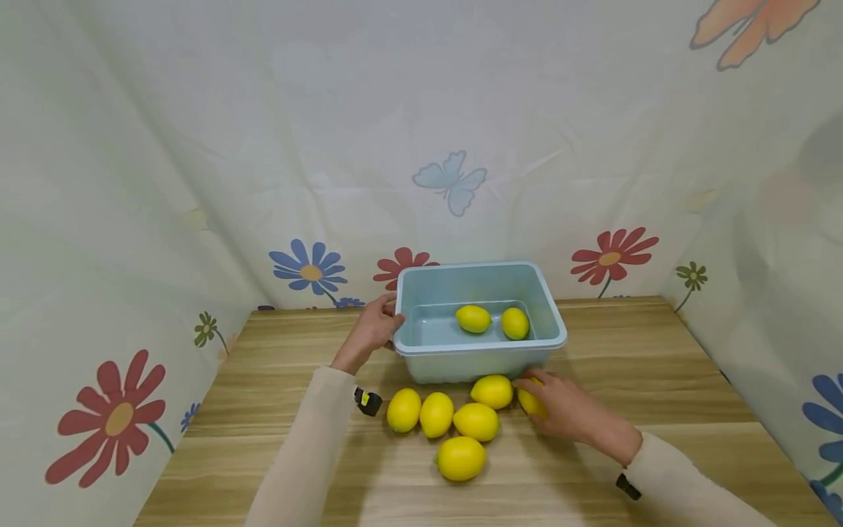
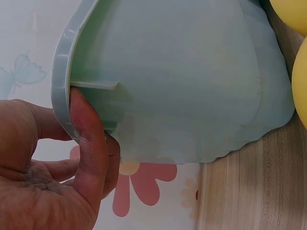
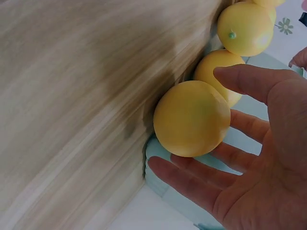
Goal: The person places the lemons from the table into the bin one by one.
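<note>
A pale blue plastic bin stands at the back of the table with two lemons inside, one at the middle and one at the right. My left hand grips its left rim between thumb and fingers; the left wrist view shows the rim pinched there. In front of the bin's right corner, my right hand reaches around a lemon. Its fingers extend loosely along the far side of the fruit, while the thumb stands spread away from it.
Several more lemons lie in front of the bin: two at the left, others near the middle, and one closest to me. The wooden table meets flower-printed curtains at the back and sides.
</note>
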`<state>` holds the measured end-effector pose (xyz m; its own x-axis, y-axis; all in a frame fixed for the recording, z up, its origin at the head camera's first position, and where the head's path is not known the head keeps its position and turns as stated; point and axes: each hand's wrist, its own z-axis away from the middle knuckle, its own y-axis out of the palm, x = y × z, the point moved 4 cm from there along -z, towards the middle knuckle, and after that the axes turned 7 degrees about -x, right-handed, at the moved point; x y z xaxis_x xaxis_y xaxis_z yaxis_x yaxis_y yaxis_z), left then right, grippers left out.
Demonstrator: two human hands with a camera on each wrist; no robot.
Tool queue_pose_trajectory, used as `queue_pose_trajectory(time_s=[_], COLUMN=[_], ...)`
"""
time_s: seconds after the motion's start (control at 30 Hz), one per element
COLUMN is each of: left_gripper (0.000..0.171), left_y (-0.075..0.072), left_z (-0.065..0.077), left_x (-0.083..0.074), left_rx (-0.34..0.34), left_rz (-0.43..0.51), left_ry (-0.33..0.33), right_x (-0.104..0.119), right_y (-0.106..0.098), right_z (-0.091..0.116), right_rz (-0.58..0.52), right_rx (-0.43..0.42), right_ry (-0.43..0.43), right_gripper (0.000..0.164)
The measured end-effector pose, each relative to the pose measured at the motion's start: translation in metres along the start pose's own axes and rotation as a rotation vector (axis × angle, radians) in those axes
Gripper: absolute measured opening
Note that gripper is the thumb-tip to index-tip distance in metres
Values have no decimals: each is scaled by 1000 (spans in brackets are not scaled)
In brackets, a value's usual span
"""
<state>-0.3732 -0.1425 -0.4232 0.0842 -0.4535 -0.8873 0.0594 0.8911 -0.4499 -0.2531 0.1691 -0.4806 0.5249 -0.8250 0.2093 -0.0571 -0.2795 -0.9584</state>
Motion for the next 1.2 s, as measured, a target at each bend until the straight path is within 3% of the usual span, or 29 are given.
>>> queue_pose_trajectory(time_s=[0.2,0.67,0.97,1.2], left_gripper=[55,55,55,56], left_y=[1,1,2,1], left_z=[-2,-1,-1,-2], left_x=[2,1,1,1], left_rx=[-2,6,3,16], left_rz=[4,-6,-18,-19], left_ry=[14,-4,20,1], right_x=[0,-6,-5,0], right_y=[1,14,12,6], right_z=[0,0,2,4], right_rz=[-23,-32,-31,-64], right_rx=[-11,53,50,68], right_ry=[-13,-5,-26,-24], right_gripper=[45,45,38,37])
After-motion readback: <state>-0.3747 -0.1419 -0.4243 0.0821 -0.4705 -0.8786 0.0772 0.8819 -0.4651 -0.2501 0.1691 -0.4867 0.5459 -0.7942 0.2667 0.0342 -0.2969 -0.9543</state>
